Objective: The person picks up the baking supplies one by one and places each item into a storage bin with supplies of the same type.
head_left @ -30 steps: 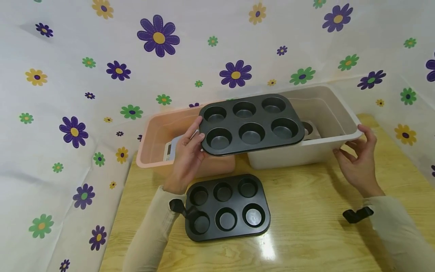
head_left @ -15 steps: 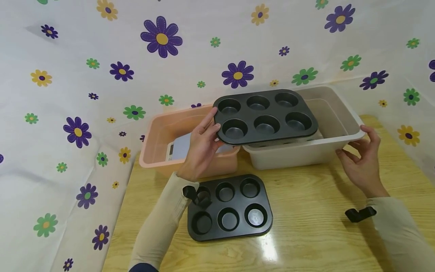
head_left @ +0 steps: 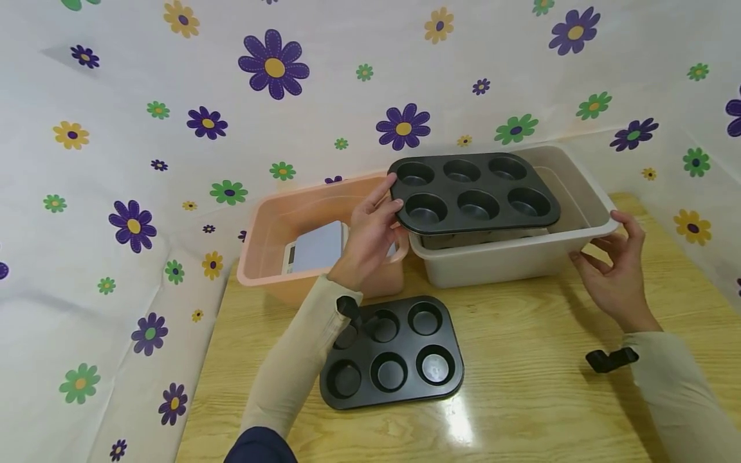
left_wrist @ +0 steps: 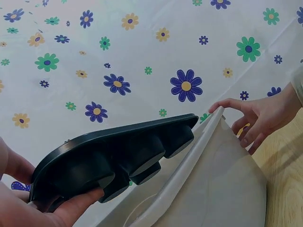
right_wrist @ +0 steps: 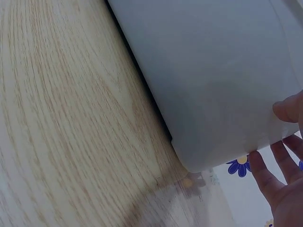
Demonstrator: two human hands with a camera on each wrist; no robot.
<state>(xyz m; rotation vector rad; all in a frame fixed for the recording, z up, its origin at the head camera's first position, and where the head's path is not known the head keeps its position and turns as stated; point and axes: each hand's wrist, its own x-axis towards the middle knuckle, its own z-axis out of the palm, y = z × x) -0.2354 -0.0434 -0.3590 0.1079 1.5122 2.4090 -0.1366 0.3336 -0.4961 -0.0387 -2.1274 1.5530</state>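
Note:
A dark muffin tin (head_left: 471, 188) with two rows of cups hangs slightly tilted over the beige plastic bin (head_left: 492, 265). My left hand (head_left: 370, 238) grips it by its left end; in the left wrist view the thumb (left_wrist: 83, 203) lies under the tin. At the bin's front right corner, my right hand (head_left: 616, 276) holds the rim, a finger on top and the thumb below. The right wrist view shows that thumb (right_wrist: 286, 109) against the bin wall. A second muffin tin (head_left: 390, 350) lies on the table in front, partly hidden by the left wrist.
To the left of the beige bin stands a peach-coloured bin (head_left: 269, 280) with a light-blue flat-topped device (head_left: 318, 247) inside, resembling a kitchen scale. Both bins sit on a wooden table (head_left: 532, 386). Flower-patterned cloth (head_left: 324, 103) rises behind them.
The left hand has carried the muffin tin rightward, from between the two bins to over the beige bin. The right hand has stayed at the bin's corner, and the lower tin lies still.

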